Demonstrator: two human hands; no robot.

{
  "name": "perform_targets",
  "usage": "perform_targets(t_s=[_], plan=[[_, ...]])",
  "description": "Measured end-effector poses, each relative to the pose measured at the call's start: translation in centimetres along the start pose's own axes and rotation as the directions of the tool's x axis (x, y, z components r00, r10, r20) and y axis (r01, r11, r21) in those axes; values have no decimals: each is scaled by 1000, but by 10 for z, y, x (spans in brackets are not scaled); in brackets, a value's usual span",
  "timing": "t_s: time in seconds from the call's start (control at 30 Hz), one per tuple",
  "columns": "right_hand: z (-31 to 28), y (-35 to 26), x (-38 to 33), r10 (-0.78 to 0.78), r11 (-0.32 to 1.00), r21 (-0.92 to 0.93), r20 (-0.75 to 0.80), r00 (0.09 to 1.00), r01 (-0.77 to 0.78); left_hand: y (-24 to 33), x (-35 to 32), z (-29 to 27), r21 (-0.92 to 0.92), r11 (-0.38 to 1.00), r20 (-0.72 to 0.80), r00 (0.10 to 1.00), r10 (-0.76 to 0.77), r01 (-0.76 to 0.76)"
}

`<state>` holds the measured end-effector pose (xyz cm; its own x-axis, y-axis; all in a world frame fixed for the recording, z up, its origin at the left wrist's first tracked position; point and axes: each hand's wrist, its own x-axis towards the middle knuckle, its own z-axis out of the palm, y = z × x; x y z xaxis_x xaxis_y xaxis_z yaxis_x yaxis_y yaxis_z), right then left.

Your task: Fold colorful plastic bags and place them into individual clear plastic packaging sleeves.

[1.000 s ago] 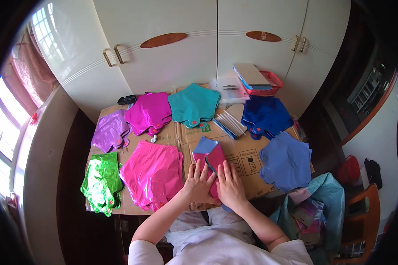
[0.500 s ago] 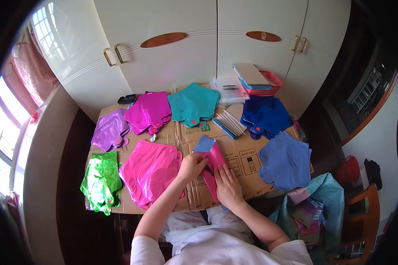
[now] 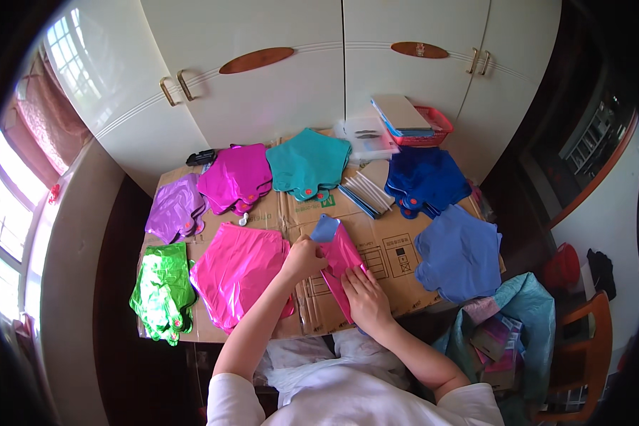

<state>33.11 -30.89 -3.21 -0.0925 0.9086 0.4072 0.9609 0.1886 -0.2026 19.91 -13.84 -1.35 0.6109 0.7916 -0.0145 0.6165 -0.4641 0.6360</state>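
A folded pink foil sheet (image 3: 341, 254) lies on the cardboard in front of me, with a flat blue piece (image 3: 326, 228) showing at its far end. My left hand (image 3: 304, 260) is closed in a pinch at the foil's left edge. On the near right part of the foil rests my right hand (image 3: 366, 302), its fingers stretched out flat. To the left of my left hand lies a stack of flat pink foil balloons (image 3: 238, 273). A stack of periwinkle-blue foil balloons (image 3: 460, 254) is to the right.
Flattened cardboard (image 3: 263, 226) covers the table. Further stacks are green (image 3: 162, 287), lilac (image 3: 176, 206), magenta (image 3: 236, 177), teal (image 3: 309, 163) and dark blue (image 3: 427, 181). White sticks (image 3: 373, 188) lie at the back. A red basket (image 3: 437, 128) stands before white cabinets (image 3: 277, 92).
My left hand has risen slightly along the foil's left edge and its fingers have curled more tightly. The right hand stays nearly in place. The whole view has shifted a little.
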Motion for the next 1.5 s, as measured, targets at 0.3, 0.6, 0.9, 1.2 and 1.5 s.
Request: perform_targets(t_s=[0.3,0.6,0.9,1.2,1.5], plan=[[-1,0,-1,-27,999,29,-37,999,28,-5,0,1,9,997,21,997,76,-76],[2,3,-5,-8,998,54,-62,998,12,-5,-1,0,11,998,49,997,68,-68],[2,4,-6,5,996,94,-73,997,2,17,-16,4,180,937,-97,943,320,-299],[1,4,-7,24,994,105,-5,1000,-23,32,-29,30,164,814,240,823,515,-557],[-3,2,-6,37,995,99,-22,999,-34,16,6,26,436,751,228,868,441,-496]])
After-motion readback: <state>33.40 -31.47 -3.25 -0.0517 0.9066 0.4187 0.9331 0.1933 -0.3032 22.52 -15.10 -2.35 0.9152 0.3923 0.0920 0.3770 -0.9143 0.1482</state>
